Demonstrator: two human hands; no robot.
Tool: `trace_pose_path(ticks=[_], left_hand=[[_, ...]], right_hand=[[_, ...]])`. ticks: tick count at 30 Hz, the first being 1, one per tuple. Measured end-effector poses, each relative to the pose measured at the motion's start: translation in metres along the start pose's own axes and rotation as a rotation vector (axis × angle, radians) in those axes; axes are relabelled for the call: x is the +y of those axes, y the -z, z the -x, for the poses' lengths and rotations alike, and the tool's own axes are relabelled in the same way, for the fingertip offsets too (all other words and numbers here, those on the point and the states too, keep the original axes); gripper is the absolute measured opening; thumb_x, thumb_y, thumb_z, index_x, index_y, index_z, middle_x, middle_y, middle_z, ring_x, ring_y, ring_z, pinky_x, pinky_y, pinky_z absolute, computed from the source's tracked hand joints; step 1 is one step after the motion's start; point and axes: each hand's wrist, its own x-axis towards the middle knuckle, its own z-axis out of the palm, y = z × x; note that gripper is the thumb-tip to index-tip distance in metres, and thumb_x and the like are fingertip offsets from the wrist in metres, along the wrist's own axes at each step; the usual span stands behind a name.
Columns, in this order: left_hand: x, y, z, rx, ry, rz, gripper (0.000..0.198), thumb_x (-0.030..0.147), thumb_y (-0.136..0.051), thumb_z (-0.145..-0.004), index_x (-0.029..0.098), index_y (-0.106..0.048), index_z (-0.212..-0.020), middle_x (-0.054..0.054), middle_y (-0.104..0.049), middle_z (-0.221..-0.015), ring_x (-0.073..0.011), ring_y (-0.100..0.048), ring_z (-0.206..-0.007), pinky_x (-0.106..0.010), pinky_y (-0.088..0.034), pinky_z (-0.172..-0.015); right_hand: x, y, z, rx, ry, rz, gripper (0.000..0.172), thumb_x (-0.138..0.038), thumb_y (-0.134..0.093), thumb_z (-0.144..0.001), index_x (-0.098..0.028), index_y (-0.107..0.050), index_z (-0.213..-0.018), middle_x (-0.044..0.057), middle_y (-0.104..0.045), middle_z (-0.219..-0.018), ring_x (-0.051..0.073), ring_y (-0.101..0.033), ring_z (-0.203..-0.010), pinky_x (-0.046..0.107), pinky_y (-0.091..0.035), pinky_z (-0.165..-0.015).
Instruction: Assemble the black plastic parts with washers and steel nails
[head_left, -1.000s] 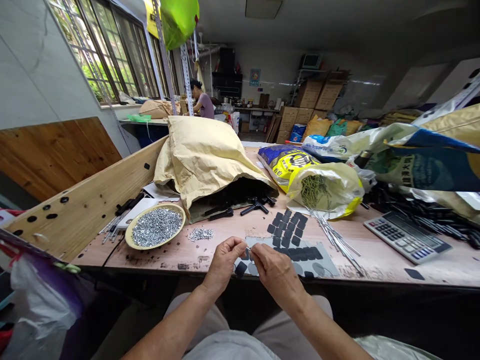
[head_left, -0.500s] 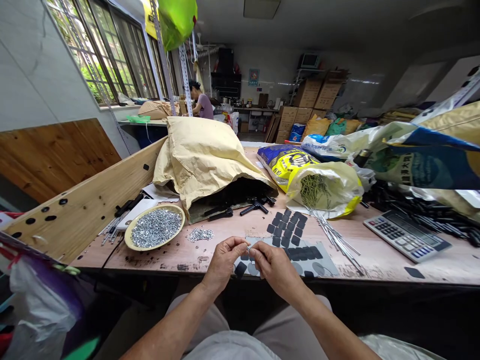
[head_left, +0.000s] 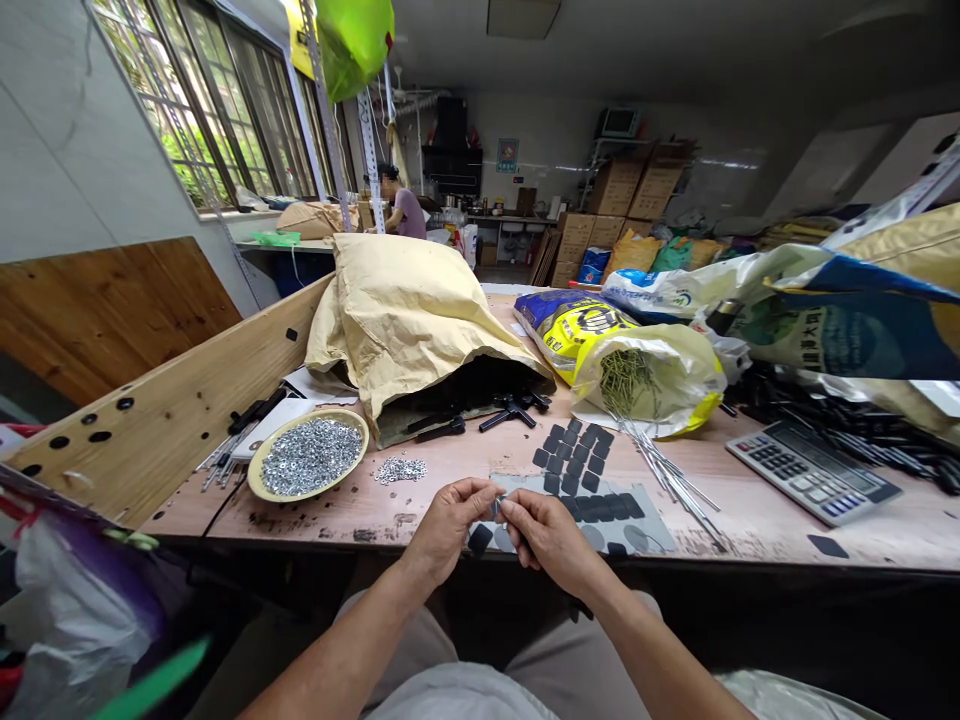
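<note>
My left hand (head_left: 450, 520) and my right hand (head_left: 547, 530) meet over the table's front edge, thumbs and forefingers pinched together. Between the fingertips is a small shiny metal piece (head_left: 498, 503), mostly covered, its kind not clear. A dark end (head_left: 579, 608) shows beneath my right wrist; whether it belongs to something in that hand cannot be told. Near the left hand lies a small heap of metal nuts or washers (head_left: 401, 469). A cream bowl (head_left: 256, 487) full of the same small pieces is farther left. Black square pads (head_left: 577, 460) lie in rows beyond my right hand.
A large paper sack (head_left: 420, 310) spills black plastic fittings (head_left: 510, 412). Thin metal rods (head_left: 675, 485) stick out from a yellow bag (head_left: 660, 370). A calculator (head_left: 814, 470) is at right. A wooden board (head_left: 187, 390) borders the left; another person (head_left: 409, 212) sits far back.
My right hand has turned slightly, its lower fingers now showing beneath. A dark end has come into view under the right wrist. Both hands remain together at the same place.
</note>
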Motion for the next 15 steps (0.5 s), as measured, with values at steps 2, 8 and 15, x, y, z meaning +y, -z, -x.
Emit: trace_pose_path(ticks=[2, 8, 15], left_hand=[[-0.001, -0.001, -0.002, 0.045, -0.013, -0.006, 0.017, 0.030, -0.076, -0.072, 0.014, -0.073, -0.077, -0.001, -0.062, -0.063, -0.0123, -0.052, -0.064, -0.025, -0.041, -0.066], [0.003, 0.000, 0.000, 0.126, -0.011, 0.044, 0.037, 0.019, -0.082, -0.060, 0.016, -0.073, -0.096, -0.005, -0.071, -0.085, -0.0134, -0.059, -0.072, -0.025, -0.045, -0.071], [-0.004, -0.003, 0.001, 0.123, -0.040, -0.025, 0.022, 0.036, -0.077, -0.072, 0.017, -0.069, -0.081, 0.000, -0.066, -0.072, -0.0101, -0.054, -0.060, -0.022, -0.038, -0.059]], right_hand=[[0.002, -0.002, 0.000, 0.001, -0.005, 0.002, 0.044, -0.063, -0.055, -0.082, -0.019, -0.056, -0.076, -0.007, -0.051, -0.054, 0.006, -0.044, -0.037, 0.018, -0.027, -0.035], [0.004, -0.002, -0.001, -0.001, -0.028, -0.037, 0.047, -0.066, -0.056, -0.079, -0.018, -0.056, -0.077, -0.007, -0.050, -0.054, 0.005, -0.042, -0.036, 0.018, -0.026, -0.035], [0.015, -0.003, -0.004, 0.051, 0.071, 0.081, 0.043, -0.060, -0.053, -0.086, -0.019, -0.057, -0.075, -0.005, -0.054, -0.056, 0.007, -0.044, -0.040, 0.020, -0.030, -0.041]])
